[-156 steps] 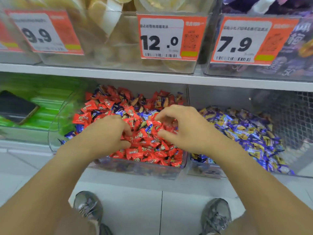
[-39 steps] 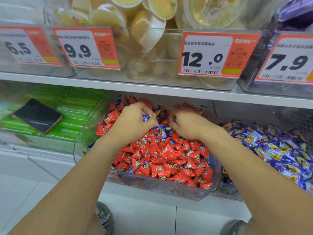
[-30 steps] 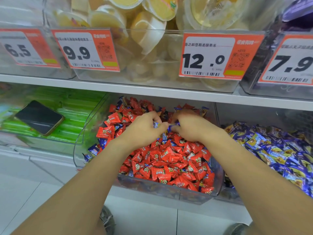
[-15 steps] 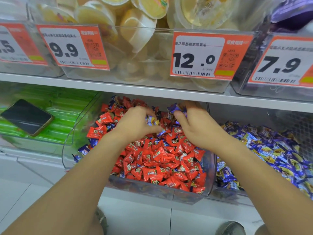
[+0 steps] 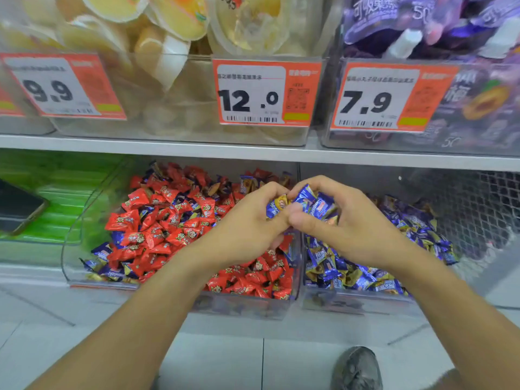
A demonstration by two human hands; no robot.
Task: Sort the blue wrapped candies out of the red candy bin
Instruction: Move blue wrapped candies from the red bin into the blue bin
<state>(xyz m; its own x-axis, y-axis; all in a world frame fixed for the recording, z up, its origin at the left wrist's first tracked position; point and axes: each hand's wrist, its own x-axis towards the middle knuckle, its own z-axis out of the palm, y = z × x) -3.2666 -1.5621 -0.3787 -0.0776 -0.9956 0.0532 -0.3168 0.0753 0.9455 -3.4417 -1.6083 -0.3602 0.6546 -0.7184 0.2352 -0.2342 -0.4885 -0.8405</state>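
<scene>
Blue wrapped candies (image 5: 309, 202) sit bunched between your two hands, above the wall that divides the red candy bin (image 5: 180, 294) from the blue candy bin (image 5: 354, 302). Your left hand (image 5: 247, 229) has its fingers curled and pinches a blue-and-gold candy at the fingertips. Your right hand (image 5: 349, 226) is cupped, fingers curled over several blue candies, thumb pressed against the left hand's fingers. The two hands touch.

Red wrapped candies (image 5: 168, 220) fill the left bin, with blue ones scattered among them along the back, the left wall and the front left corner. The right bin holds blue and gold wrappers only.

Price tags on the upper shelf read 9.9 (image 5: 60, 85), 12.0 (image 5: 264, 94) and 7.9 (image 5: 385, 97); each is orange and white with a barcode, and the small print is not legible. A purple pouch (image 5: 388, 15) above the 7.9 tag bears Chinese characters and "50". Wrapper text on the candies is too small to read.
</scene>
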